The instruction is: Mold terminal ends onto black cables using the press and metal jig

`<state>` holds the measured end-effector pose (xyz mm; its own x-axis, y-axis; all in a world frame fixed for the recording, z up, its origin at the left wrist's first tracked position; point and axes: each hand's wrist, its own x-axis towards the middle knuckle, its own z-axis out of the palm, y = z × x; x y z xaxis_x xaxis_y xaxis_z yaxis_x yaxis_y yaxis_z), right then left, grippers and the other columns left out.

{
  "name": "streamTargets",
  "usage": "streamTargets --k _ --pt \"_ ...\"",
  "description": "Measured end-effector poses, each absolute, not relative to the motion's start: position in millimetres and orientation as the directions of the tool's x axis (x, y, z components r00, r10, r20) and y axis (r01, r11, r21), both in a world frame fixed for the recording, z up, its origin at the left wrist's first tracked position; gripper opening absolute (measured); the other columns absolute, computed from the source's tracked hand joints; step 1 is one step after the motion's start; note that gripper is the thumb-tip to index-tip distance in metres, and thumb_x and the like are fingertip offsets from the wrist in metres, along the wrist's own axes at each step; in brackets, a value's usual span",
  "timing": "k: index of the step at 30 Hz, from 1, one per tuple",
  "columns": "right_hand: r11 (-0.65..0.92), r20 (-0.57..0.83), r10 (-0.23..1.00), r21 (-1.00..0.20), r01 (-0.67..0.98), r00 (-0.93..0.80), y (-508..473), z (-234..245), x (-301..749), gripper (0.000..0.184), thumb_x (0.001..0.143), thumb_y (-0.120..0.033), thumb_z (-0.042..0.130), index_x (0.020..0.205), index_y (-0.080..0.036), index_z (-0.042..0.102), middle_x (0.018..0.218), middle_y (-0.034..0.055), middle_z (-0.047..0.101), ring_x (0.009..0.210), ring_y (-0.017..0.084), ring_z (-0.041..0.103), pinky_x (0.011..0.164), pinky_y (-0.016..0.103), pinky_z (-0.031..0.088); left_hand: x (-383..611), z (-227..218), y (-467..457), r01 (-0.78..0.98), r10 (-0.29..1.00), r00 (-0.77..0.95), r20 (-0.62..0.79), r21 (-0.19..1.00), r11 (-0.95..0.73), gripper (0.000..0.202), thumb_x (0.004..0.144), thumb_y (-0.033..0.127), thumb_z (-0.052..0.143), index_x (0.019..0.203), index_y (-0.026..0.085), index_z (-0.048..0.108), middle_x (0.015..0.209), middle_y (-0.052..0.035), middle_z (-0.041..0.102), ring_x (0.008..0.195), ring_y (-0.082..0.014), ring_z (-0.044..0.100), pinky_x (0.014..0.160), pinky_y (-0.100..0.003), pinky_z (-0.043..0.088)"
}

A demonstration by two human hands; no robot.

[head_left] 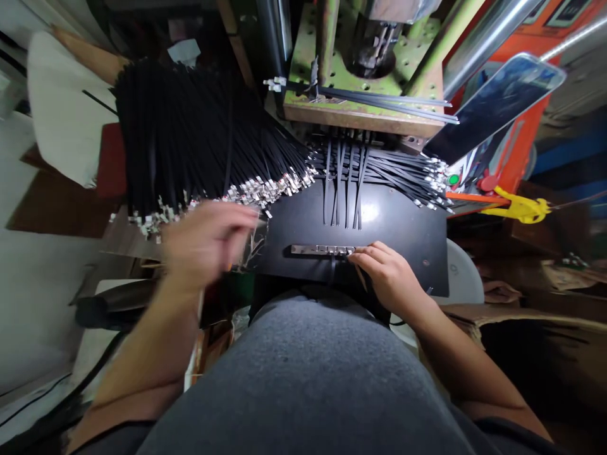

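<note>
R hand (391,278) on metal jig (327,250), fingers together, grip unclear; L hand (208,243) blurred, state unclear, nearest black cable bundle (190,139), long axis running away from it.

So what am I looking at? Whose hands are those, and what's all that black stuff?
This picture comes from a camera on a person's head, so you see what they see. Their gray clothes fill the bottom. Their right hand rests its fingers on a metal bar lying on a shiny black board. Their left hand is blurry, next to a big bundle of black strips with metal ends, so I can't tell if it holds anything. Behind them stands a machine with a green plate full of holes.
</note>
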<state>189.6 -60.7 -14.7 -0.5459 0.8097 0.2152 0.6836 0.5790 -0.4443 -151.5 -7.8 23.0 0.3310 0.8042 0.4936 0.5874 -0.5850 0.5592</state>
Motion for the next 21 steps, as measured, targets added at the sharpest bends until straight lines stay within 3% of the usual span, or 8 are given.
streamTargets --k 2,4,7,10,14,17,19,21 --pt "0.539 0.194 0.834 -0.49 0.685 -0.517 -58 -16 191 0.02 0.097 -0.012 0.05 0.1 -0.012 0.069 0.094 0.0089 0.07 0.083 0.019 0.057 0.074 0.032 0.05 -102 -6 -9 0.379 0.716 0.573 0.399 0.645 -0.663 0.014 0.089 0.009 0.061 0.094 0.019 0.069 0.098 -0.0016 0.073 0.094 -0.0121 0.069 0.083 -0.025 0.056" --pt "0.508 0.176 0.85 -0.524 0.683 -0.497 -54 -17 194 0.02 0.098 -0.014 0.049 0.1 -0.015 0.069 0.094 0.0072 0.07 0.083 0.019 0.057 0.075 0.031 0.05 -68 -28 -11 0.303 0.706 0.628 0.327 0.733 -0.609 0.007 0.089 0.013 0.061 0.087 0.017 0.067 0.09 -0.0025 0.073 0.085 -0.012 0.07 0.076 -0.023 0.056" --pt "0.486 0.165 0.861 -0.547 0.682 -0.481 -51 -17 197 0.02 0.098 -0.017 0.049 0.099 -0.018 0.069 0.093 0.0056 0.07 0.083 0.018 0.057 0.075 0.032 0.05 -51 -38 -14 0.333 0.778 0.575 0.252 0.797 -0.504 0.008 0.088 0.019 0.062 0.081 0.016 0.064 0.081 -0.0014 0.071 0.074 -0.011 0.067 0.068 -0.022 0.053" --pt "0.479 0.153 0.862 -0.554 0.681 -0.483 -50 -15 196 0.021 0.098 -0.017 0.048 0.099 -0.019 0.069 0.092 0.0055 0.07 0.083 0.018 0.057 0.074 0.032 0.05 -48 -27 -17 0.453 0.809 0.559 0.179 0.751 -0.48 0.006 0.087 0.019 0.061 0.083 0.017 0.062 0.077 -0.0003 0.068 0.066 -0.0106 0.063 0.061 -0.022 0.048" --pt "0.529 0.139 0.831 -0.497 0.688 -0.539 -48 -10 192 0.021 0.097 -0.014 0.048 0.098 -0.016 0.069 0.09 0.0072 0.07 0.08 0.019 0.057 0.072 0.032 0.049 -34 -17 -22 0.643 0.805 0.585 0.101 0.547 -0.536 0.01 0.087 0.014 0.053 0.083 0.018 0.061 0.071 0.0006 0.065 0.062 -0.014 0.061 0.056 -0.026 0.044" --pt "0.563 0.143 0.812 -0.442 0.698 -0.565 -47 -7 190 0.021 0.097 -0.013 0.048 0.096 -0.013 0.069 0.086 0.0084 0.069 0.078 0.019 0.056 0.071 0.033 0.049 -34 -19 -21 0.589 0.722 0.672 0.162 0.474 -0.655 0.014 0.093 0.016 0.049 0.093 0.018 0.063 0.079 -0.0012 0.069 0.072 -0.0165 0.066 0.067 -0.03 0.052" --pt "0.574 0.147 0.807 -0.424 0.701 -0.572 -47 -7 190 0.022 0.097 -0.013 0.047 0.095 -0.012 0.069 0.085 0.0087 0.068 0.076 0.019 0.055 0.07 0.033 0.048 -50 -14 -18 0.511 0.636 0.734 0.238 0.421 -0.749 0.02 0.096 0.015 0.048 0.11 0.017 0.063 0.1 -0.0043 0.072 0.096 -0.0184 0.068 0.087 -0.034 0.054" --pt "0.58 0.152 0.804 -0.41 0.704 -0.574 -47 -9 190 0.022 0.097 -0.013 0.047 0.095 -0.012 0.069 0.084 0.0088 0.068 0.076 0.02 0.055 0.069 0.033 0.048 -78 0 -12 0.559 0.641 0.705 0.305 0.318 -0.766 0.03 0.096 0.011 0.049 0.123 0.019 0.059 0.123 -0.0062 0.067 0.12 -0.0208 0.06 0.104 -0.04 0.048"
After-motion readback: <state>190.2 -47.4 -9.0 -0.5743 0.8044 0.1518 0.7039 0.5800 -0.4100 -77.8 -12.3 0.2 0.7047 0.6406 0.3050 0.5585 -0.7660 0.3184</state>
